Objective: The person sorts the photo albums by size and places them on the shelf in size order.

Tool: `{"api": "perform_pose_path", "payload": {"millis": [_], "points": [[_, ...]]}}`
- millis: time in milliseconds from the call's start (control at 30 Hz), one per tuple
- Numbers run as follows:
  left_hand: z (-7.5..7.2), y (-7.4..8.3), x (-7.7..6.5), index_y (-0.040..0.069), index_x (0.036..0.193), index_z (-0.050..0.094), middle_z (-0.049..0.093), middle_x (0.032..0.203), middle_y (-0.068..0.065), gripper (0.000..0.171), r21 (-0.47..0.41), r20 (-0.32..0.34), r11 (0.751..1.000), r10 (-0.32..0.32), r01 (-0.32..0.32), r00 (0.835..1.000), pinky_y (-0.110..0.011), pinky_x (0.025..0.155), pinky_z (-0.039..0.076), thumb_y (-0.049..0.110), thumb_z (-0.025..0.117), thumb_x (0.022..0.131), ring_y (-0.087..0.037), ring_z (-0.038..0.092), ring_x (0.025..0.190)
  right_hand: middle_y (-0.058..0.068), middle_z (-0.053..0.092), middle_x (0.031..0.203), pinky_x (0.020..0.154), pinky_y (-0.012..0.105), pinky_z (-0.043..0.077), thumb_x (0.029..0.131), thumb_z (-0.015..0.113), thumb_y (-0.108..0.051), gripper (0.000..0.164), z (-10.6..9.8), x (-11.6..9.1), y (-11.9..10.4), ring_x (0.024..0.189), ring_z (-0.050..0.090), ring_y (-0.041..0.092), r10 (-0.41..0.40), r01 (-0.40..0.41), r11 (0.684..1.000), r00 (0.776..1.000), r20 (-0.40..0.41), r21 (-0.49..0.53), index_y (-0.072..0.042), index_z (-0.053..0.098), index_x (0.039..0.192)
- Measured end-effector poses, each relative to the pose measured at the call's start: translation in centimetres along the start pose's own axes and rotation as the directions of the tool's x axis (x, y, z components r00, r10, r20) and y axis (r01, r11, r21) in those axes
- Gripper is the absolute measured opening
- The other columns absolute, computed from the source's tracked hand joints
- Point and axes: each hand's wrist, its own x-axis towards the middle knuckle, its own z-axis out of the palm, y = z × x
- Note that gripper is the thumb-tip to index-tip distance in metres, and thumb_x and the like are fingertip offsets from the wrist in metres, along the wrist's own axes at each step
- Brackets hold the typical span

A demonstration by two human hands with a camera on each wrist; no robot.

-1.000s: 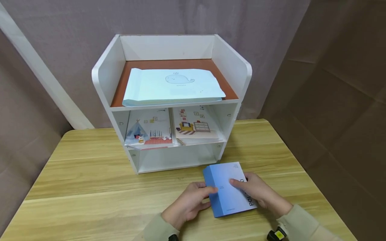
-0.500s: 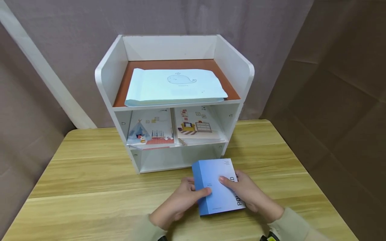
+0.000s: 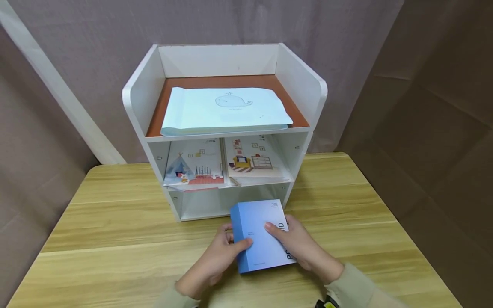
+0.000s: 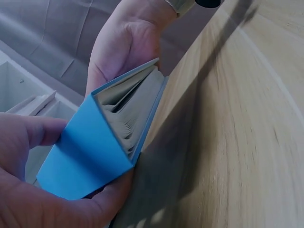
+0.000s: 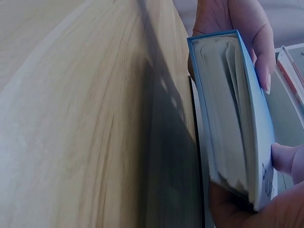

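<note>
A thick photo album (image 3: 261, 252) with a blue-to-white cover and black lettering is held just above the table, in front of the shelf. My left hand (image 3: 217, 256) grips its spine side, thumb on the cover and fingers beneath. From the opposite side, my right hand (image 3: 304, 248) holds the opening edge, its thumb also on the cover. In the left wrist view the blue spine of the album (image 4: 85, 147) faces the camera, and its pages fan slightly apart. The right wrist view shows the page edges of the album (image 5: 221, 109) between its covers.
A white shelf unit (image 3: 300, 94) stands behind the album. A pale whale-print booklet (image 3: 227, 115) lies on its top, and illustrated booklets (image 3: 254, 162) fill the middle level. The bottom compartment (image 3: 208, 203) is partly hidden by the album. All stands on a wooden table (image 3: 115, 239).
Both hands have carried the album leftward, from the shelf's right corner to in front of its lower compartment. The grip looks the same, and the view has shifted slightly.
</note>
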Motion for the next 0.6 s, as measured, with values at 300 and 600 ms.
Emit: {"api": "perform_pose_path", "payload": {"millis": [300, 600], "points": [[-1.7, 0.3, -0.1, -0.003, 0.140, 0.019, 0.056, 0.109, -0.018, 0.073, -0.071, -0.056, 0.997, -0.019, 0.015, 0.998, -0.041, 0.077, 0.057, 0.021, 0.068, 0.092, -0.022, 0.063, 0.091, 0.016, 0.065, 0.101, 0.067, 0.043, 0.058, 0.097, 0.059, -0.031, 0.054, 0.9, 0.5, 0.2, 0.082, 0.068, 0.031, -0.057, 0.055, 0.998, 0.995, 0.086, 0.018, -0.001, 0.036, 0.135], [-3.2, 0.4, -0.2, -0.001, 0.143, 0.020, 0.054, 0.112, -0.016, 0.072, -0.105, -0.099, 0.994, -0.025, 0.014, 0.995, -0.037, 0.077, 0.056, 0.024, 0.066, 0.093, -0.021, 0.060, 0.092, 0.015, 0.066, 0.105, 0.068, 0.039, 0.058, 0.099, 0.057, -0.024, 0.050, 1.6, 0.5, -0.2, 0.084, 0.068, 0.027, -0.098, 0.101, 0.995, 0.984, 0.148, -0.014, 0.001, 0.035, 0.136]]}}
